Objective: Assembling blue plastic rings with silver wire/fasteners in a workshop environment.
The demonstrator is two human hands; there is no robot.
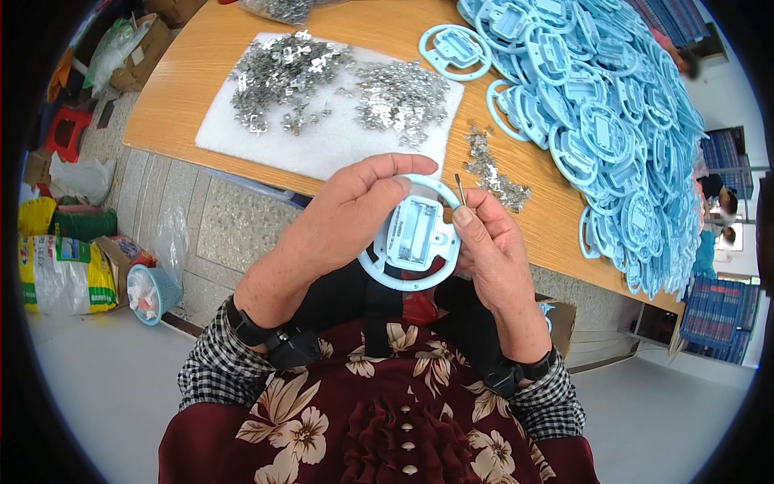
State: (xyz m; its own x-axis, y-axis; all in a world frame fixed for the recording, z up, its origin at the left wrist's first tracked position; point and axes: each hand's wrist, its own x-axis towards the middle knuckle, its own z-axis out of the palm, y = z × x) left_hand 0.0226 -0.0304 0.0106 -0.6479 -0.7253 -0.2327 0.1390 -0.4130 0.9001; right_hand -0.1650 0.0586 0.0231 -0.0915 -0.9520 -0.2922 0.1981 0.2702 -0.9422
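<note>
My left hand (352,211) grips a light-blue plastic toy steering wheel (393,279) by its upper left rim, thumb on top. The wheel is held above my lap at the table's near edge, and a rectangular recess shows in its middle. On the wheel's right side, my right hand (493,246) is closed, pinching a thin metal tool (460,189) with a narrow flat tip pointing up. Whether the right fingers also touch the wheel's rim, I cannot tell. Beyond the hands, small metal plates (403,101) lie heaped on a white padded sheet (242,149).
A tall pile of similar blue wheels (605,121) covers the table's right side, with one wheel (455,53) apart at its left. More metal plates (496,173) lie on the bare wood (177,89). A blue bin (164,292) and sacks (68,274) stand left on the floor.
</note>
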